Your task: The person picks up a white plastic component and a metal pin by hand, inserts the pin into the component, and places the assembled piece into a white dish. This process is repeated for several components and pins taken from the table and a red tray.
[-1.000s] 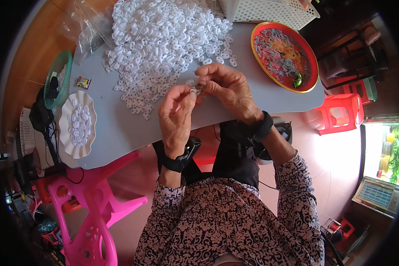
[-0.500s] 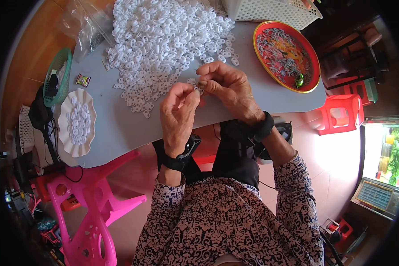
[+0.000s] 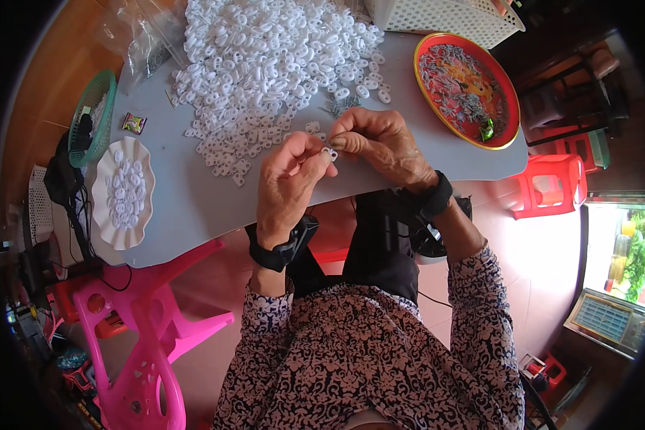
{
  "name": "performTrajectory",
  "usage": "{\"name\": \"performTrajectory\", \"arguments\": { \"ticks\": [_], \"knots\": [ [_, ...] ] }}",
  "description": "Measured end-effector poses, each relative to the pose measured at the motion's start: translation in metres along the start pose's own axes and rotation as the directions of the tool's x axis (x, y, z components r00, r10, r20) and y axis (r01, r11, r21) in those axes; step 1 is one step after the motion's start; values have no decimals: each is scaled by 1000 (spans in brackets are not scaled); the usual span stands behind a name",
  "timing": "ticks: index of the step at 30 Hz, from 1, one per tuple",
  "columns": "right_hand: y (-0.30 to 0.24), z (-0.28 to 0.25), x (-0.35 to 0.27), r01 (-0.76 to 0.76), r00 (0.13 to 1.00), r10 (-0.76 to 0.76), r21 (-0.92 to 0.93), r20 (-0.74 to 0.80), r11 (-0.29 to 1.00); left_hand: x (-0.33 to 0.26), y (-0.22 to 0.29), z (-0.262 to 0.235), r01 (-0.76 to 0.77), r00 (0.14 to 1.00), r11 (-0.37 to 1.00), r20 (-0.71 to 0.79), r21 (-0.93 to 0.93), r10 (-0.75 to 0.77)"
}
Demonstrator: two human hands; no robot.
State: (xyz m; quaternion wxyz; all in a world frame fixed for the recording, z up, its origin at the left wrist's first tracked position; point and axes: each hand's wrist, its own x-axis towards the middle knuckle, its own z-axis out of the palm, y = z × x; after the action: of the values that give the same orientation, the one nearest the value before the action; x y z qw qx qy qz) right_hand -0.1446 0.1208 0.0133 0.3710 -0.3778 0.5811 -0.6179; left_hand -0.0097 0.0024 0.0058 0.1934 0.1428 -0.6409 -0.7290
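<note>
I see my left hand (image 3: 288, 179) and my right hand (image 3: 381, 143) close together above the near edge of the grey surface (image 3: 193, 208). Both hands are curled almost shut, and their fingertips pinch one small white ring piece (image 3: 330, 153) between them. I cannot tell if the right hand also holds a tiny metal bit.

I think the piece is very light and hard, like plastic. It looks smooth, so it could slip and pop away. It is best to hold it by its thin sides with just the fingertips, gently.

A big pile of white pieces (image 3: 265, 64) covers the far middle of the surface. A red tray (image 3: 509, 107) sits at the far right corner. A white wavy plate (image 3: 102, 193) sits by the left edge.
</note>
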Motion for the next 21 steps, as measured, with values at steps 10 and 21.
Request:
{"name": "performTrajectory", "arguments": {
  "ticks": [10,21],
  "knots": [
    [1,7,-1,1,999,-2,-31,-43,1000,-1,-2,2,12,999,1000,-38,-25,-13],
    [3,14,-1,54,995,-65,-133,-80,990,-2,-6,5,-79,993,997,-91,4,79]
  ]
}}
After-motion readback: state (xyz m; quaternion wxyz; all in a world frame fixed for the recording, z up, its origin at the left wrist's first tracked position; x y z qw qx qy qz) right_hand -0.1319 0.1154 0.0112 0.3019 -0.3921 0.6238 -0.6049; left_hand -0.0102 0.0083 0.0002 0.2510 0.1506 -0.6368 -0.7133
